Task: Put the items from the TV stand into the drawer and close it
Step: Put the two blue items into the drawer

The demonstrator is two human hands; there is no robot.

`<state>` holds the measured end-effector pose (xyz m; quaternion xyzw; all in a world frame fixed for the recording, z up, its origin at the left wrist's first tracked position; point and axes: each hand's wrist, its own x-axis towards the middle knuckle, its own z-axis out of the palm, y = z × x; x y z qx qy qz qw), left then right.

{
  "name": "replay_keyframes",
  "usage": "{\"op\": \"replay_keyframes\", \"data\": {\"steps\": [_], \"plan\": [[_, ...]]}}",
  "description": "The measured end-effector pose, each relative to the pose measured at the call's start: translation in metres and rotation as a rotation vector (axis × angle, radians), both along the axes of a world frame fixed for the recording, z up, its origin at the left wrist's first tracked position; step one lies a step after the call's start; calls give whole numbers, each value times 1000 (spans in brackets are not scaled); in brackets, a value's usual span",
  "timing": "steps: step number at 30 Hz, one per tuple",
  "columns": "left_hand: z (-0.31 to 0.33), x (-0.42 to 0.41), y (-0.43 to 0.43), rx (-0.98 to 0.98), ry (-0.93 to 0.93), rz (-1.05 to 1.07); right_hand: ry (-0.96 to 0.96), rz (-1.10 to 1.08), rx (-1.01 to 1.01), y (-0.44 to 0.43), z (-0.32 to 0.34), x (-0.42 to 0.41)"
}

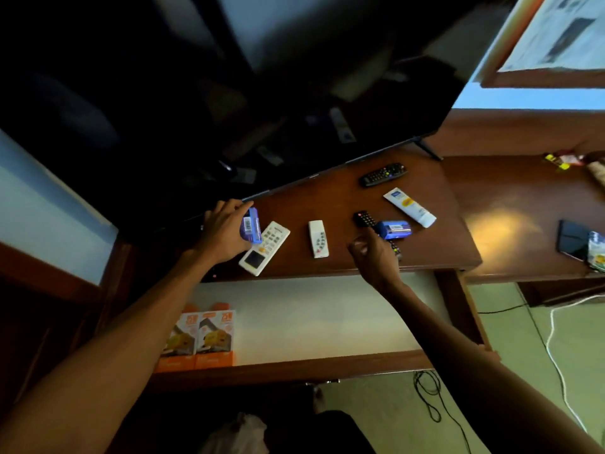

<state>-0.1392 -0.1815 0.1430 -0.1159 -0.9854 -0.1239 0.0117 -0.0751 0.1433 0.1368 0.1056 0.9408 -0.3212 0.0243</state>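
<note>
Your left hand grips the small blue barcoded box, your right hand pinches the blue tube; lifting could drag the black remote at ten o'clock.

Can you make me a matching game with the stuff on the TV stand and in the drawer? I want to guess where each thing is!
Things:
1. blue box
2. white tube
3. orange boxes
4. small white remote

Places:
A. inside the open drawer, at its left end
B. held in the left hand
C. lying on the stand's top between two other remotes
D. on the stand's top, near its right side, below a black remote

Pairs: 1-B, 2-D, 3-A, 4-C
</note>
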Motion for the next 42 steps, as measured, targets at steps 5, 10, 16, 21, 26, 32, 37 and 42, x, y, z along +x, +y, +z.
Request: {"op": "replay_keyframes", "data": {"steps": [5, 10, 16, 21, 26, 32, 37, 42], "plan": [[16, -13, 80, 144, 15, -108, 6, -143, 80, 56, -4, -21], [11, -26, 149, 263, -54, -189, -80, -136, 172, 95, -24, -47], [-4, -27, 193, 300, -150, -163, -174, -132, 202, 113, -41, -63], [-5, -20, 191, 351, -167, -151, -75, -53, 100, 116, -39, -65], [-3, 7, 162, 413, -163, -150, 118, 213, 21, 100, -21, -45], [-13, 71, 107, 340, -193, -175, 226, 461, 64, 41, -12, 4], [-42, 129, 52, 273, -263, -183, 191, 580, 31, -10, -32, 57], [-83, 166, 9, 188, -395, -128, 31, 619, 31, -50, -69, 100]]}}
